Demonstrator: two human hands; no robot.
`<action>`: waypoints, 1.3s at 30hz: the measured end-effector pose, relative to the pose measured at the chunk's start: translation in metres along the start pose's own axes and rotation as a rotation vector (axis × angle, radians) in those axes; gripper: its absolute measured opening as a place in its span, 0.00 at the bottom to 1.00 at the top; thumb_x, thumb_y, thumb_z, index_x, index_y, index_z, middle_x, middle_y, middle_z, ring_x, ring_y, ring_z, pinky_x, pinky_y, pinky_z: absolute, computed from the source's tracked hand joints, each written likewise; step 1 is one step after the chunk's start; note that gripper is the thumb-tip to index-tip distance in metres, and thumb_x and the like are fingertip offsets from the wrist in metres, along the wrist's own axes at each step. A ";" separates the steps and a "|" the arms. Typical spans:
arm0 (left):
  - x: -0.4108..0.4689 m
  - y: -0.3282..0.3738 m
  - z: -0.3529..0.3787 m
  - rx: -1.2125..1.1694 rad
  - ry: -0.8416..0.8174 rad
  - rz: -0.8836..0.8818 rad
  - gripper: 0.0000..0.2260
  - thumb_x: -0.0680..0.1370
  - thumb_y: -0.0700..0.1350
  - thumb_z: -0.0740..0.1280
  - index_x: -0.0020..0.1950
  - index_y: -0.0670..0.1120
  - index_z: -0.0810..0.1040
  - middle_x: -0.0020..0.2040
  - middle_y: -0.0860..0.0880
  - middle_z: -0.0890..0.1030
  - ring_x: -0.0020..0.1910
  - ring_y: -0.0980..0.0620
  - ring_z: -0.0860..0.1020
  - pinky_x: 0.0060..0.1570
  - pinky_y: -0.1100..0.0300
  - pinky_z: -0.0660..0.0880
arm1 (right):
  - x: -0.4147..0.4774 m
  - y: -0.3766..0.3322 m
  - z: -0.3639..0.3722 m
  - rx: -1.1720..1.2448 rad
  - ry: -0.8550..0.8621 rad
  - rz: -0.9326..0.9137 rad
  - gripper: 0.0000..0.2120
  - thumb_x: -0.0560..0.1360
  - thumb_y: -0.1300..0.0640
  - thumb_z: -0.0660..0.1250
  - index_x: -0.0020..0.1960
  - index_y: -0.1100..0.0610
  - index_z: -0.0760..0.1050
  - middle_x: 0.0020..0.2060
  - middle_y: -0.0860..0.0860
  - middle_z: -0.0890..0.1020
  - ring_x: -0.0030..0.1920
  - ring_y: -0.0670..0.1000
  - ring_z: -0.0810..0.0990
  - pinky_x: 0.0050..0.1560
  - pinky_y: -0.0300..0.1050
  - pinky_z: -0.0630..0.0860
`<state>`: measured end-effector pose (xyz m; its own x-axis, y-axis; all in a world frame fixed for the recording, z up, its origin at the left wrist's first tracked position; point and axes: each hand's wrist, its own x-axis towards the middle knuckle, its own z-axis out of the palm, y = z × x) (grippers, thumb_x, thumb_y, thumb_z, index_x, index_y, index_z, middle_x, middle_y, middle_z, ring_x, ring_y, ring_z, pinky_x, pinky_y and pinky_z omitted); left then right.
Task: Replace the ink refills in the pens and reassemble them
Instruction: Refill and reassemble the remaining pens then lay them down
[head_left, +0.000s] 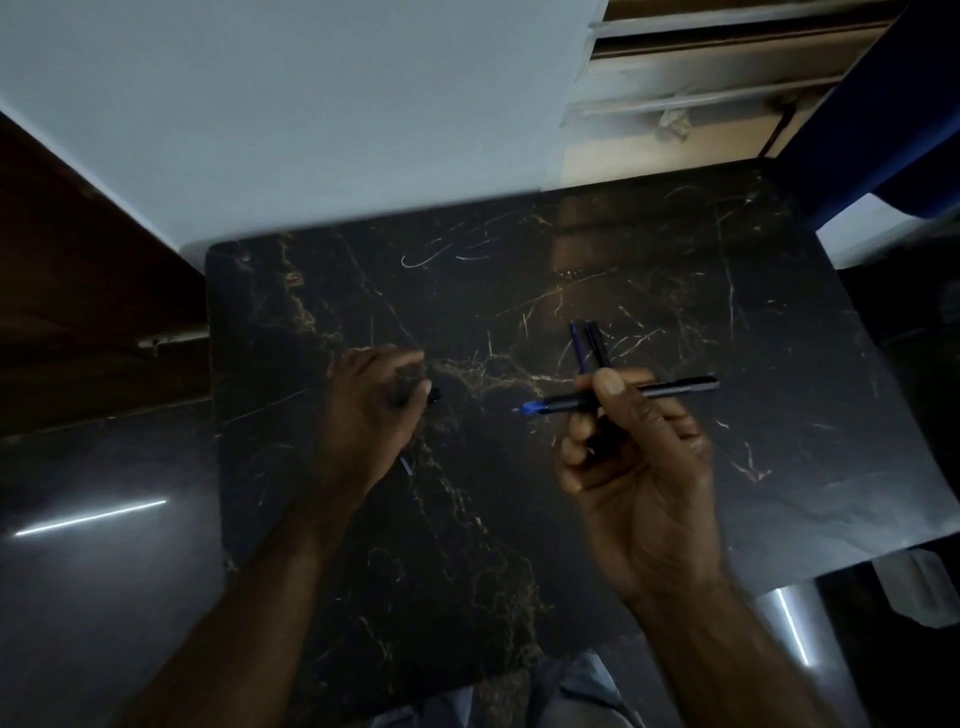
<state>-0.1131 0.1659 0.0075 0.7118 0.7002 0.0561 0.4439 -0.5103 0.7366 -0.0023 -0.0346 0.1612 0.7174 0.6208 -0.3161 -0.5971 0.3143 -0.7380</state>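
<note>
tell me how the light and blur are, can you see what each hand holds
Head view: dim, dark marble table hides detail; light streaks glare on the floor; left hand is blurred, its small dark piece unclear; right hand grips a clear blue-tipped pen.

Slim dark pen with blue nose (675, 388): pinched in your right hand (639, 467), near level over dark marble table (519, 519), tip pointing left.
Bluish barrel (577, 347) and black barrel (597, 343): side by side on table, right of centre, near ends hidden behind your fingers.
Small black piece (435, 395) and thin refill (406, 466): poking from your left hand (374, 410).
</note>
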 end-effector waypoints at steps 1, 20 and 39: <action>0.000 0.021 -0.009 -0.255 -0.001 -0.038 0.14 0.82 0.43 0.75 0.67 0.45 0.84 0.61 0.50 0.86 0.63 0.51 0.84 0.62 0.51 0.82 | 0.001 -0.001 0.000 -0.002 0.011 -0.018 0.05 0.74 0.58 0.72 0.46 0.60 0.81 0.32 0.54 0.80 0.30 0.50 0.79 0.26 0.41 0.74; 0.008 0.168 -0.064 -0.184 -0.070 0.600 0.11 0.85 0.41 0.66 0.44 0.40 0.79 0.40 0.56 0.71 0.36 0.60 0.69 0.40 0.71 0.66 | 0.012 -0.030 0.012 -0.123 -0.072 -0.107 0.06 0.77 0.57 0.72 0.42 0.56 0.78 0.29 0.51 0.77 0.27 0.49 0.75 0.25 0.40 0.71; -0.003 0.156 -0.056 -0.569 -0.020 0.292 0.05 0.82 0.46 0.75 0.51 0.45 0.83 0.39 0.51 0.85 0.29 0.51 0.82 0.24 0.60 0.76 | 0.015 -0.018 0.007 -0.116 -0.054 -0.134 0.05 0.77 0.58 0.72 0.45 0.58 0.78 0.31 0.53 0.78 0.29 0.50 0.77 0.25 0.41 0.73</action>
<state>-0.0763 0.1122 0.1595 0.7725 0.5597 0.3001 -0.1244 -0.3300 0.9357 0.0166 -0.0260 0.1745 0.7653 0.6179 -0.1801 -0.4499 0.3134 -0.8363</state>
